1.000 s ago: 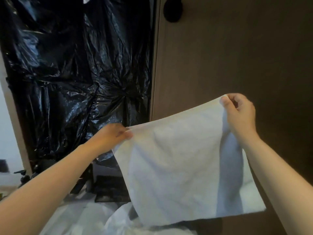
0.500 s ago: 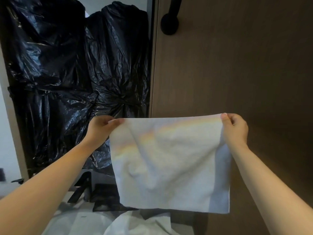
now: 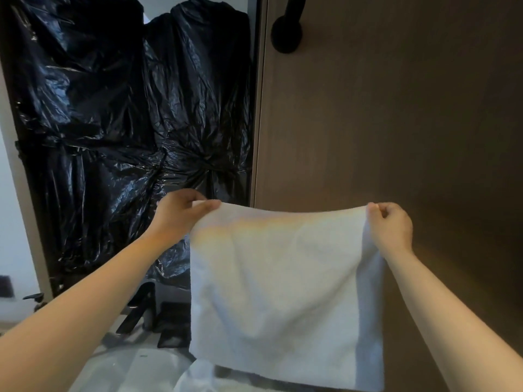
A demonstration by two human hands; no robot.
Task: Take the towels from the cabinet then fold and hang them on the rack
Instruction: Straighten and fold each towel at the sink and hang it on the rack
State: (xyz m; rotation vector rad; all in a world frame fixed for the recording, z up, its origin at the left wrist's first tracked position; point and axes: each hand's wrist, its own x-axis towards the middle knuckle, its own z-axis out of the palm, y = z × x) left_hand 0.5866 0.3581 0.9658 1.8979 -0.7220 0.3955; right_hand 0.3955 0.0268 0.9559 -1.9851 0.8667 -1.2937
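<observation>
So the white towel was being held up flat in the lower middle of the frame, in front of the dark brown cabinet door. Each top corner was pinched: the left hand was closed on the left corner, the right hand clamped on the right one.

What could've gone wrong from there, as a guess: both grips were just fingertip pinches on the very corners, so one could easily have been lost mid-fold and the towel dropped onto the white stuff at the bottom of the frame. The top edge was a bit slack in the middle too, so a crooked fold was likely if the corners weren't matched. No rack was seen anywhere, and the black plastic sheeting at upper left could've been snagged on a swing that way.
</observation>
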